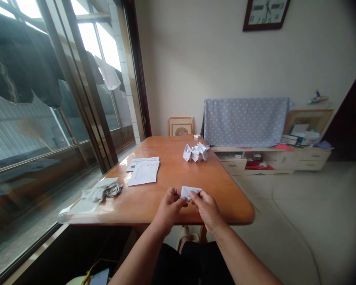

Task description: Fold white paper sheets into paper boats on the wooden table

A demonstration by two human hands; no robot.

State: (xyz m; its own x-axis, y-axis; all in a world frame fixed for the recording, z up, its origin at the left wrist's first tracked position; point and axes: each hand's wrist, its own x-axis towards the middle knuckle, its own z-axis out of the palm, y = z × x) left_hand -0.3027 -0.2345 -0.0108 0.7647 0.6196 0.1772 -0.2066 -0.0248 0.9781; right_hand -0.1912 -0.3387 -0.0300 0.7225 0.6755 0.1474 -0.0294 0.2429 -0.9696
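Note:
Between my two hands, over the near edge of the wooden table (173, 170), is a small folded piece of white paper (186, 191) with crease lines. My left hand (172, 206) pinches its left side between thumb and fingers. On the right side, my right hand (206, 206) grips it, the thumb lying across the front face. Farther back on the table stands a cluster of folded paper shapes (195, 152) with pointed tips, apart from both hands.
Printed sheets (144, 173) lie on the table's left half. A crumpled grey cloth (102, 192) rests at the near left corner. A small white box (197, 136) sits at the far edge. Beyond stands a low white cabinet (287, 160) under a dotted cloth (246, 120). Glass doors (77, 79) run along the left.

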